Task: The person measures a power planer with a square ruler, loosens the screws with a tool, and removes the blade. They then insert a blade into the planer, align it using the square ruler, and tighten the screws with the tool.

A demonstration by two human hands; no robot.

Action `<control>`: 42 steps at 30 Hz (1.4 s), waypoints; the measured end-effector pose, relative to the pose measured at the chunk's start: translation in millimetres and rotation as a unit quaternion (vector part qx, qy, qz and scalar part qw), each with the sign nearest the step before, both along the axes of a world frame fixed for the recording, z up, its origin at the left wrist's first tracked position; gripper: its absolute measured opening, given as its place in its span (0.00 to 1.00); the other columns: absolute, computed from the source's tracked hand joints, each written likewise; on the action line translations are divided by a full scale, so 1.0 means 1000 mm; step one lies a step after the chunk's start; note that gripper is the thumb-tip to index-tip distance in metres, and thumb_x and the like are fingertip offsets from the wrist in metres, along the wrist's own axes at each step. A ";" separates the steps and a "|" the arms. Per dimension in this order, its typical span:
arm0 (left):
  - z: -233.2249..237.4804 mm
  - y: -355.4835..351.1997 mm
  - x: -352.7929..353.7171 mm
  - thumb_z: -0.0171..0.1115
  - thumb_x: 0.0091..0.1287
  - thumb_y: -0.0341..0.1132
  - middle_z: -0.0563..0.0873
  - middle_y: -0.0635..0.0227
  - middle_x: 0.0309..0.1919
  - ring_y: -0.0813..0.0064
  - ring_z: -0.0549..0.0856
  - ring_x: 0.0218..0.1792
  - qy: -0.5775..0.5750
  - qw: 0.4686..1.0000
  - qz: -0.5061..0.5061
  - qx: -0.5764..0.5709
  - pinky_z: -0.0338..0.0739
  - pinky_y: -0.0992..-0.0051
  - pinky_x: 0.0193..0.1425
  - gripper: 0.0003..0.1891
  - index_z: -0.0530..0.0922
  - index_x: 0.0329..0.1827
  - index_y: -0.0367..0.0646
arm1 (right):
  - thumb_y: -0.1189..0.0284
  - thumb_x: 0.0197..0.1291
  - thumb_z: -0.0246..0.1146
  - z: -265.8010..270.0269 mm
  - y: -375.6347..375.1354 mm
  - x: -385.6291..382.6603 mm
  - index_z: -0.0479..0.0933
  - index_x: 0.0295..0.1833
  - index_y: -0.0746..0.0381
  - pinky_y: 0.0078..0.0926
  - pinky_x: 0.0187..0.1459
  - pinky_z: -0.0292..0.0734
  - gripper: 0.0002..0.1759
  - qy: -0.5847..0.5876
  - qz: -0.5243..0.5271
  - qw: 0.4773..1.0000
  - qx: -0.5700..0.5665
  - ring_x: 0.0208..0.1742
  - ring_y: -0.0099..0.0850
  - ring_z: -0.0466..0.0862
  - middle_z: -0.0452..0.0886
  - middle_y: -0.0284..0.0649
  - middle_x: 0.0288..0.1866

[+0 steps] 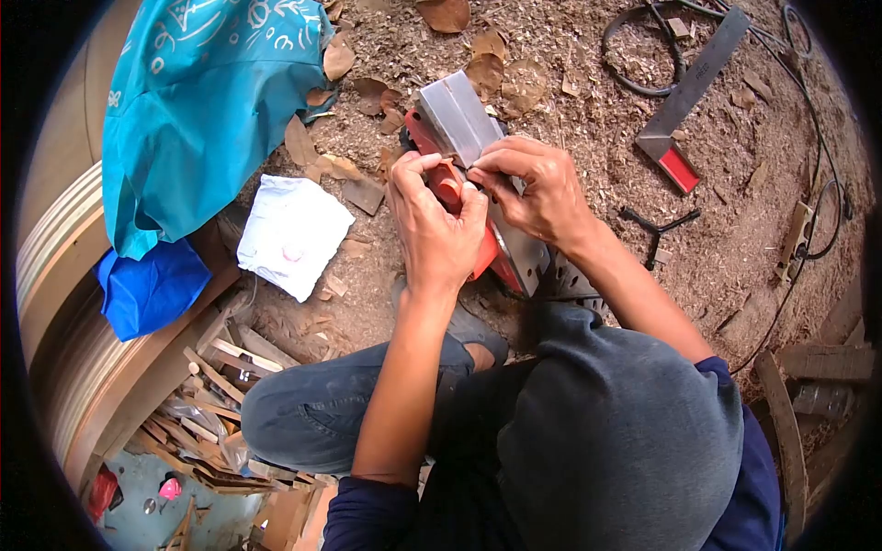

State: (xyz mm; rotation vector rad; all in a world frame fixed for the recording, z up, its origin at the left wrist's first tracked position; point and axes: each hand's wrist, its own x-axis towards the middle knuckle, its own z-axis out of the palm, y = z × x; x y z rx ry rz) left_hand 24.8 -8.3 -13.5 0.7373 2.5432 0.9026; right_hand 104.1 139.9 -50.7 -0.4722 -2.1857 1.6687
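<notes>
A red electric planer (489,259) with a bare metal sole (457,115) lies tilted on the ground between my feet, its sole turned up and toward the right. My left hand (434,225) curls around the planer's red side, thumb and fingers bent against it. Against the middle of the sole, my right hand (537,184) pinches its thumb and forefinger together near the blade area. Whatever sits in that pinch is small and mostly hidden by the fingertips.
Sawdust and dry leaves cover the ground. To the right lie a try square (689,101), a black three-armed wrench (658,230) and a black cable (831,174). At left are a teal bag (207,110), white cloth (292,234), blue cloth (152,286) and wood scraps (207,422).
</notes>
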 end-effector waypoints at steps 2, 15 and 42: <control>0.000 0.001 0.000 0.68 0.66 0.27 0.78 0.45 0.62 0.49 0.81 0.61 0.009 1.000 -0.002 -0.001 0.74 0.53 0.72 0.26 0.69 0.66 0.35 | 0.78 0.59 0.77 -0.004 0.001 0.000 0.88 0.39 0.65 0.41 0.40 0.86 0.05 0.016 0.008 1.000 0.012 0.39 0.46 0.91 0.90 0.45 0.38; 0.000 -0.003 -0.004 0.70 0.66 0.25 0.79 0.58 0.50 0.67 0.82 0.48 -0.022 1.000 0.003 0.020 0.79 0.64 0.59 0.25 0.70 0.64 0.38 | 0.75 0.58 0.77 0.009 0.003 0.002 0.90 0.39 0.65 0.42 0.47 0.86 0.06 -0.070 0.000 0.996 -0.058 0.42 0.48 0.91 0.91 0.48 0.39; 0.002 0.001 -0.002 0.72 0.63 0.27 0.78 0.48 0.58 0.51 0.82 0.56 0.028 0.999 -0.019 0.013 0.77 0.53 0.65 0.27 0.70 0.64 0.37 | 0.79 0.55 0.76 -0.018 0.019 -0.003 0.86 0.41 0.64 0.40 0.49 0.85 0.08 0.106 0.106 0.984 0.096 0.45 0.44 0.87 0.87 0.41 0.40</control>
